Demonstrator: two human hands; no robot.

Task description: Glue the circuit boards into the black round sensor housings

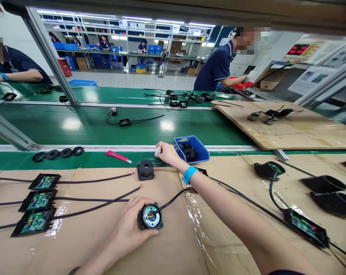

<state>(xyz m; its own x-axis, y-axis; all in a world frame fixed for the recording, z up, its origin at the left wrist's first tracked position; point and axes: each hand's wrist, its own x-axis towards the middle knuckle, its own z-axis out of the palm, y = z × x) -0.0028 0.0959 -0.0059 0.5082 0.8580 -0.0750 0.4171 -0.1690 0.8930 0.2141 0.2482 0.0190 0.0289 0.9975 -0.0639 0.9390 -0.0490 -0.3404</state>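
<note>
My left hand (134,217) is wrapped around a black motor housing (159,224) standing on the cardboard. Its top shows a silvery ring with thin coloured wires, and a black cable runs from it to the right. Farther forward, my right hand (168,152) pinches a small white object (157,150) whose kind I cannot make out. That hand is just left of a blue bin (201,147) holding black plastic parts (189,152). Between the two hands stands a second black housing (145,170), with a cable passing under my right arm.
Circuit boards in black cases (36,221) lie at left with cables. A red utility knife (118,156) and black rings (66,152) lie along the green strip. At right are a cabled board (306,227) and black housings (268,169). Co-workers (218,63) work beyond the conveyor (89,131).
</note>
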